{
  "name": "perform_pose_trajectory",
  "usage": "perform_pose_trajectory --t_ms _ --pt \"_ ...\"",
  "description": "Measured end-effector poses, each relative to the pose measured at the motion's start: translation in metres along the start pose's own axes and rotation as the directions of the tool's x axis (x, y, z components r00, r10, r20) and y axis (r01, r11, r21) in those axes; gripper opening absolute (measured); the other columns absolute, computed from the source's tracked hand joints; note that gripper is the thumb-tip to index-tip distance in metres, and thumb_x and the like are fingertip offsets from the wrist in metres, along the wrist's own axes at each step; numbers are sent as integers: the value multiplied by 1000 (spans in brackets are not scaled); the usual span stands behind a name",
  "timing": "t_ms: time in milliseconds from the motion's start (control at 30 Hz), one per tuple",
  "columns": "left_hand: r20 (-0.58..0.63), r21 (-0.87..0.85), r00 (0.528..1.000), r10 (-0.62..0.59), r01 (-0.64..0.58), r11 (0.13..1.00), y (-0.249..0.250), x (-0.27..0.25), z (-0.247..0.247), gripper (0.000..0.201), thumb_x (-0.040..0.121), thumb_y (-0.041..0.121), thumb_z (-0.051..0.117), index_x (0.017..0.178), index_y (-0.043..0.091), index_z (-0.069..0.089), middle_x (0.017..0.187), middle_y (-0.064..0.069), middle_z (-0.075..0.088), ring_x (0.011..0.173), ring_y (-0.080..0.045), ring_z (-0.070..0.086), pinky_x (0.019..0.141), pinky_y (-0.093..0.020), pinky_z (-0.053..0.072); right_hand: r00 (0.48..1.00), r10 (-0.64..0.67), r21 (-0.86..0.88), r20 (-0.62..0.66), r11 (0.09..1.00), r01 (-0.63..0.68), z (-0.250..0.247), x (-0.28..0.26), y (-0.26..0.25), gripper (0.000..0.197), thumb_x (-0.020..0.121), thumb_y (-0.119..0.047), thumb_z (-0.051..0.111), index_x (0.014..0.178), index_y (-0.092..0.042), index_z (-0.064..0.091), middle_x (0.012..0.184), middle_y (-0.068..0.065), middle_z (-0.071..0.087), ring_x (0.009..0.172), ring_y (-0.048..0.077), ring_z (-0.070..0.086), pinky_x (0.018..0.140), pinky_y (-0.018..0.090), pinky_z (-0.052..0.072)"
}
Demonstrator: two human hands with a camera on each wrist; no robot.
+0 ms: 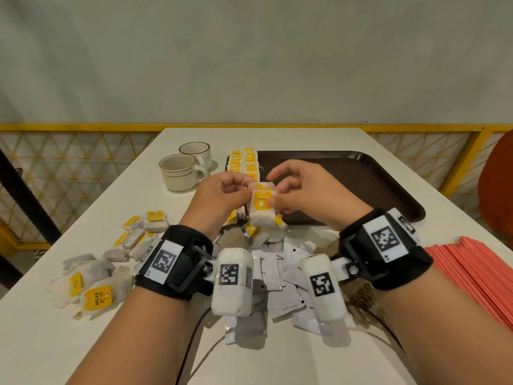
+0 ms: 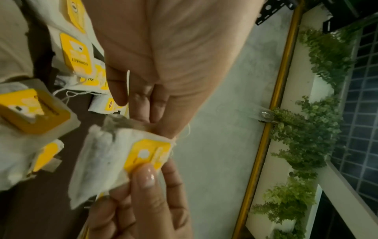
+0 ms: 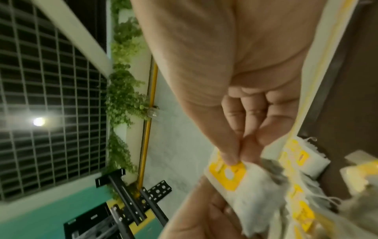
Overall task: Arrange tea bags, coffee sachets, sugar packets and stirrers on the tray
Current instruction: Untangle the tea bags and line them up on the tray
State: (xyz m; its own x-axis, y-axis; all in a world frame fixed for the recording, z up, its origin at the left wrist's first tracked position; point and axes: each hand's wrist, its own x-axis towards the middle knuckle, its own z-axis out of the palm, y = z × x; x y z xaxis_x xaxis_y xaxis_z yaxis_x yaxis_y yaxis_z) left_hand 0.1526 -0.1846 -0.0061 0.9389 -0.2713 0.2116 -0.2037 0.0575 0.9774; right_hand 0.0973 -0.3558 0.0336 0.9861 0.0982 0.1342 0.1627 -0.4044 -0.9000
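We see the left hand (image 1: 219, 195) and right hand (image 1: 302, 193) both pinching one tea bag (image 1: 262, 207) (yellow tag) above the desk (image 1: 41, 343), near the tray (image 1: 361, 184).

My head cam sits high, looking forward and down over both forearms at the table (image 1: 97, 343), with the wall behind. The two wrist cams are super close, each looking along its palm to the fingertips, rolled sideways so the wall runs vertical. All three share the tea bag (image 1: 262, 202) (image 2: 110, 163) (image 3: 245, 186) pinched between both hands.
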Motion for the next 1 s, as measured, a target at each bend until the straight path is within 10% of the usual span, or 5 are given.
perform_pose_trajectory --t_ms 267,533,767,1000 --pt "38 24 999 9 -10 1000 3 -3 -2 18 73 2 76 84 15 69 78 1 73 74 -10 68 70 -20 53 995 84 129 -47 989 -77 -1 12 4 22 82 -8 72 102 -6 64 80 10 68 70 15 65 64 21 55" --pt "-122 30 992 10 -7 1000 1 3 -11 18 77 3 74 89 15 68 85 -1 73 73 -6 68 64 -13 49 960 233 -584 154 805 -102 -12 33 29 21 80 -28 75 93 -12 73 77 -8 63 71 6 56 65 17 43" --pt "-100 33 995 -6 10 999 -1 2 -6 17 77 2 74 89 12 68 84 -1 73 71 -6 67 60 -13 49 952 219 -596 215 801 -50 -8 39 34 6 83 -19 72 85 -16 68 77 -7 60 69 5 52 62 15 41" --pt "-93 138 992 -81 94 986 21 32 -21 14 80 6 73 90 13 66 87 -5 71 74 -14 65 63 -23 55 984 164 -286 68 948 -139 -40 44 10 5 90 -10 63 93 -11 59 94 8 68 86 20 70 74 38 60"
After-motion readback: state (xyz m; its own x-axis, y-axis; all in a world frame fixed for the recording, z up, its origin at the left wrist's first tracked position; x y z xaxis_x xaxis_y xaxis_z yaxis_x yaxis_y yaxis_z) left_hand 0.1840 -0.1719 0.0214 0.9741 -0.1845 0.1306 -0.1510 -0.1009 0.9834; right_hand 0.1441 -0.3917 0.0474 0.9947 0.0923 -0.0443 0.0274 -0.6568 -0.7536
